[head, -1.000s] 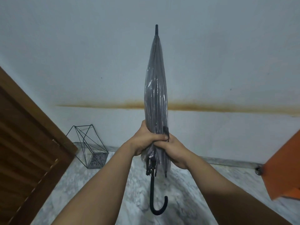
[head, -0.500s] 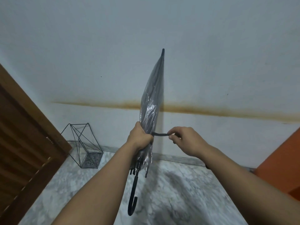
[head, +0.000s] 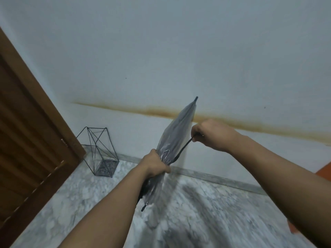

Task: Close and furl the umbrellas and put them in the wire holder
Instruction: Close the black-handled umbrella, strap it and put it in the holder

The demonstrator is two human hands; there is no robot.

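My left hand (head: 155,165) is curled tight around the lower part of the furled clear umbrella (head: 176,138), which I hold tilted in the air with its black tip (head: 196,98) pointing up and to the right against the wall (head: 161,51). My right hand (head: 211,134) pinches the end of the black strap (head: 182,149), pulled taut out from the canopy. The handle end is hidden behind my left forearm. The wire holder (head: 99,149) stands on the marble floor (head: 206,212) near the wooden door (head: 26,140), well apart from the umbrella. I see nothing standing in it, only its speckled base.
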